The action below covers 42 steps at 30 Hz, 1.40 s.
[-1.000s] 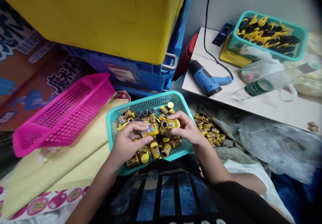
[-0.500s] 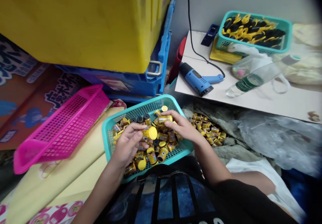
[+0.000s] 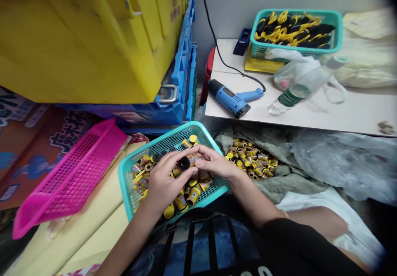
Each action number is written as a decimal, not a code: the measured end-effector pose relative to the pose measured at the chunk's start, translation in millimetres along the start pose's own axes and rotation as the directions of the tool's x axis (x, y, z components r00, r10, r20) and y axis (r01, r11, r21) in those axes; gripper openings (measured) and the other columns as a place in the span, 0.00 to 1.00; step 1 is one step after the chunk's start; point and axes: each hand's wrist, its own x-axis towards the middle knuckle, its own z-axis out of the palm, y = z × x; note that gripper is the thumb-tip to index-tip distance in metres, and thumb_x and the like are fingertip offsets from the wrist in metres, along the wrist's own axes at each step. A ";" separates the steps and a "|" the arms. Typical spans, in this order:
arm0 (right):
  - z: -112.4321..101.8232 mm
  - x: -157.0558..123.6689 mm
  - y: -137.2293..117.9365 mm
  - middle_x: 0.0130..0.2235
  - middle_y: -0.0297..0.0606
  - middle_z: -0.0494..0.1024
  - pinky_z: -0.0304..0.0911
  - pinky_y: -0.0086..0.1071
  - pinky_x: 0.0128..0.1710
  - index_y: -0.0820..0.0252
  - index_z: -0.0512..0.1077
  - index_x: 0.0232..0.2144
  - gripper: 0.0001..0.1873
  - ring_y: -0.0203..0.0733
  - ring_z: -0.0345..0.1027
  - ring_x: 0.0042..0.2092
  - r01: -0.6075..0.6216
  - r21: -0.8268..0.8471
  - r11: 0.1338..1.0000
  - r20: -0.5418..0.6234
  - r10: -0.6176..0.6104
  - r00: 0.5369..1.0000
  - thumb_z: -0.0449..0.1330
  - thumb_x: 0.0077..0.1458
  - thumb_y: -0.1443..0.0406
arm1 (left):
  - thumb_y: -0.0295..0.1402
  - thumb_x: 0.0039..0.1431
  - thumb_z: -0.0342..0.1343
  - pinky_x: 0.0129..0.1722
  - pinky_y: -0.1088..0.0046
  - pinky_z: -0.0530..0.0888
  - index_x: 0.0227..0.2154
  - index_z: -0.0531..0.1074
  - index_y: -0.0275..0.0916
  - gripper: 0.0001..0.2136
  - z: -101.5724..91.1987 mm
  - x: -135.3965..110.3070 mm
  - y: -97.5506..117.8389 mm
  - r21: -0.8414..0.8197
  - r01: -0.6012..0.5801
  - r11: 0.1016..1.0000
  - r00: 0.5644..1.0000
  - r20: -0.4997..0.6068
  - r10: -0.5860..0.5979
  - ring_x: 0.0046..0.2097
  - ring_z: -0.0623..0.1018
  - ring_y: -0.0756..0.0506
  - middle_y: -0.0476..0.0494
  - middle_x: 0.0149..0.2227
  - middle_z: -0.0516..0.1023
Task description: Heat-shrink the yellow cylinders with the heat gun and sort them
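Note:
My two hands meet above a turquoise mesh basket [image 3: 122, 181]. Between them is a small yellow-printed canister [image 3: 192, 159], its dark end turned toward my left. My left hand [image 3: 166, 178] has its thumb and fingers around the dark end. The fingers of my right hand [image 3: 215, 160] are closed on the other end, near the printed side. Beneath them, the basket is filled with similar canisters [image 3: 194, 195], several with yellow lids and some with dark open ends. Black round pieces [image 3: 156, 157] lie near the basket's far side. My fingers partly cover the canister.
A pink basket [image 3: 71, 176] leans at the left, below stacked blue crates [image 3: 149, 112] and a yellow bin [image 3: 93, 44]. More canisters [image 3: 252, 158] fill a grey sack to the right. The white table [image 3: 226, 106] carries a blue heat gun [image 3: 231, 98], a bottle [image 3: 290, 98] and another turquoise basket [image 3: 339, 32].
My hands have come together. Before, each held a yellow canister separately; now both are on one with its dark end showing. The view has shifted slightly rightward.

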 end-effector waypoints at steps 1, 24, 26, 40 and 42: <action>-7.3 -5.0 -8.6 0.40 0.37 0.73 0.67 0.24 0.39 0.62 0.65 0.51 0.30 0.29 0.69 0.37 -0.004 -0.052 0.999 -0.005 0.004 1.000 0.66 0.55 0.51 | 0.38 0.60 0.62 0.52 0.63 0.78 0.53 0.75 0.45 0.18 -0.1 0.5 -0.8 -0.004 -0.013 1.000 1.000 0.023 0.013 0.50 0.80 0.41 0.43 0.51 0.81; -27.9 -28.0 -63.3 0.43 0.37 0.77 0.64 0.30 0.46 0.61 0.75 0.45 0.15 0.35 0.71 0.42 -0.229 -0.889 0.395 -0.171 0.178 0.969 0.57 0.64 0.57 | 0.43 0.59 0.51 0.53 0.53 0.74 0.47 0.73 0.36 0.19 -19.5 -127.8 -98.9 0.519 0.298 0.801 0.875 0.187 -0.446 0.50 0.76 0.33 0.31 0.48 0.74; 0.0 -6.7 -40.0 0.44 0.38 0.77 0.63 0.31 0.49 0.62 0.75 0.45 0.12 0.36 0.70 0.45 -0.111 -0.922 0.372 -0.012 0.260 0.966 0.58 0.64 0.61 | 0.43 0.59 0.52 0.53 0.54 0.74 0.44 0.72 0.37 0.17 -22.1 -126.0 -98.5 0.463 0.361 0.810 0.846 0.203 -0.493 0.50 0.76 0.33 0.32 0.47 0.75; 22.5 39.4 46.2 0.51 0.47 0.73 0.58 0.48 0.56 0.66 0.71 0.53 0.18 0.51 0.61 0.55 -0.056 -0.995 0.078 -0.037 0.227 0.973 0.57 0.62 0.64 | 0.41 0.63 0.52 0.54 0.58 0.74 0.46 0.76 0.41 0.15 -17.2 -114.3 -97.4 0.137 0.510 0.849 0.853 0.046 -0.520 0.51 0.79 0.38 0.39 0.48 0.81; 16.3 33.2 35.7 0.53 0.46 0.72 0.58 0.46 0.58 0.62 0.69 0.57 0.22 0.46 0.63 0.54 -0.062 -0.945 0.320 -0.020 0.134 0.991 0.55 0.65 0.60 | 0.41 0.65 0.50 0.55 0.60 0.74 0.48 0.75 0.41 0.16 -23.1 -114.0 -92.3 -0.027 0.543 0.839 0.840 -0.011 -0.543 0.53 0.78 0.40 0.41 0.51 0.80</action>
